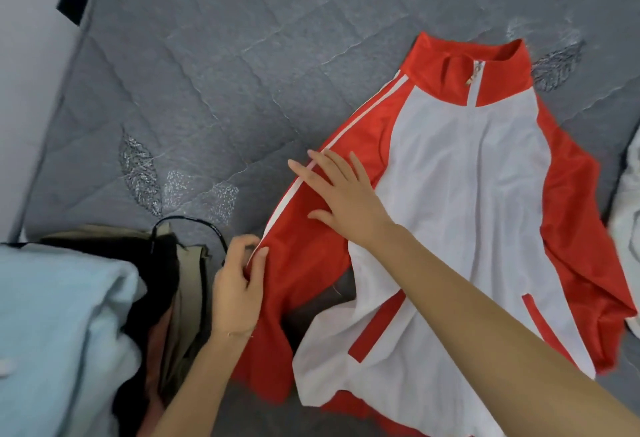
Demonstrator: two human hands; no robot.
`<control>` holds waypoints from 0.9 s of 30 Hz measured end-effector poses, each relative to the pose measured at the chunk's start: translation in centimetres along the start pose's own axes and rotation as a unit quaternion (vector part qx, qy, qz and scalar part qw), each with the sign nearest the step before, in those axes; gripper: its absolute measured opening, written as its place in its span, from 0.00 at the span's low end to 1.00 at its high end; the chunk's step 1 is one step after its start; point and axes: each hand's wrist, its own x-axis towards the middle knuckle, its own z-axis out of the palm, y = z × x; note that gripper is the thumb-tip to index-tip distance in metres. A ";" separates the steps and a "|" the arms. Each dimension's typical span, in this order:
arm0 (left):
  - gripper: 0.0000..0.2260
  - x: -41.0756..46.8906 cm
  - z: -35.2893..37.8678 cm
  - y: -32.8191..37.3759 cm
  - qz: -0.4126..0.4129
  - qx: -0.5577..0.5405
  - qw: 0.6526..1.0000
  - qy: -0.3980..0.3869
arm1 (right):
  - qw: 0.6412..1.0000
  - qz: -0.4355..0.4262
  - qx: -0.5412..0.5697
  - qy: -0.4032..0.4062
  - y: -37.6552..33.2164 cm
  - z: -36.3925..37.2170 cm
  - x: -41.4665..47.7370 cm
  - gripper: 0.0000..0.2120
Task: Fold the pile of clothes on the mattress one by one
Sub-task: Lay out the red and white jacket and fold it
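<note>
On jacket sleeve (301,256), left grip (239,284) tight (right grip (349,194) flat).

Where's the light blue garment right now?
Head view, lower left corner: the light blue garment lies beside the black and beige clothes, which separate it from the left hand pinching the edge of the red jacket sleeve.

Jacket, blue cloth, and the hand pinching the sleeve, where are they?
jacket (460,177), head view, on its white front panel.
light blue cloth (62,315), head view, middle of its top.
left hand (237,284), head view, back of the hand.
</note>
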 end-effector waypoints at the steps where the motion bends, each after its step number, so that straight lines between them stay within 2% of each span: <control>1: 0.03 -0.6 -0.1 -0.2 -0.011 0.001 1.000 -0.011 | 1.000 -0.007 0.003 0.011 -0.5 -0.2 0.4 0.35; 4: 0.08 -2.4 -0.6 -1.6 -0.097 0.047 0.993 -0.040 | 0.998 -0.030 -0.022 0.040 -1.2 -0.7 1.8 0.14; 7: 0.06 -5.0 -1.3 -3.2 -0.218 0.081 0.962 -0.141 | 0.995 0.016 0.019 0.096 -1.0 -1.2 2.4 0.10; 8: 0.05 -5.9 -1.6 -3.5 -0.249 0.073 0.954 -0.151 | 0.991 0.044 0.031 0.119 -0.7 -1.4 2.4 0.09; 10: 0.04 -6.9 -2.0 -3.2 -0.254 0.052 0.958 -0.124 | 0.985 0.090 0.062 0.137 -0.2 -1.7 2.2 0.10; 14: 0.08 -3.7 -0.6 1.4 -0.165 -0.059 0.978 -0.114 | 0.958 0.153 0.195 0.147 0.2 -3.1 0.6 0.18; 16: 0.09 -0.3 1.0 4.8 -0.127 -0.097 0.982 -0.100 | 0.916 0.201 0.298 0.181 0.5 -4.3 -0.7 0.16; 18: 0.07 3.1 2.8 8.2 -0.108 -0.152 0.979 -0.087 | 0.857 0.246 0.412 0.189 1.1 -5.7 -2.2 0.12; 20: 0.14 5.7 4.8 11.2 -0.116 -0.210 0.968 -0.078 | 0.822 0.257 0.473 0.185 2.0 -6.8 -4.2 0.09; 23: 0.21 7.3 8.3 15.1 -0.148 -0.225 0.959 -0.091 | 0.795 0.247 0.518 0.195 3.5 -7.7 -7.2 0.12; 25: 0.21 7.4 10.8 17.1 -0.174 -0.235 0.949 -0.115 | 0.784 0.238 0.542 0.189 5.0 -7.9 -8.9 0.18; 27: 0.19 7.3 13.1 18.7 -0.208 -0.285 0.926 -0.136 | 0.808 0.220 0.524 0.155 7.0 -8.1 -10.4 0.30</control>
